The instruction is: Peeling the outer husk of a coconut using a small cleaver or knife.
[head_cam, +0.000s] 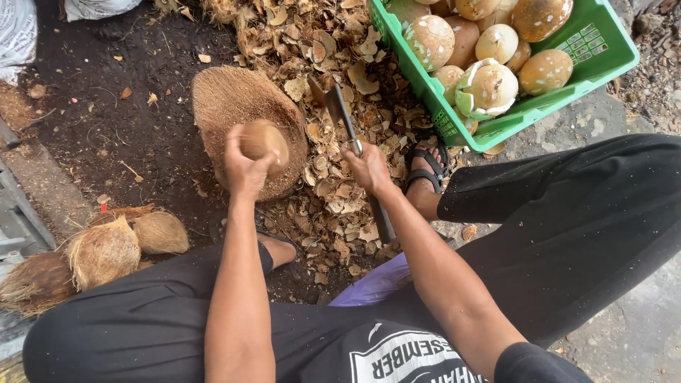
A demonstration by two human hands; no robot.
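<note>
your left hand (245,167) clamps the coconut (264,140) on the block (234,99), while your right hand (369,169) grips the cleaver (339,110), blade angled up just right of those fingers.

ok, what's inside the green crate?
The green crate holds peeled coconuts, pale and tan; one has white patches. More lie beneath, covered by the top layer, and the frame cuts off the crate's far end.

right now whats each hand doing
Left hand: closed on a brown coconut over the round block.
Right hand: closed on a cleaver.
</note>
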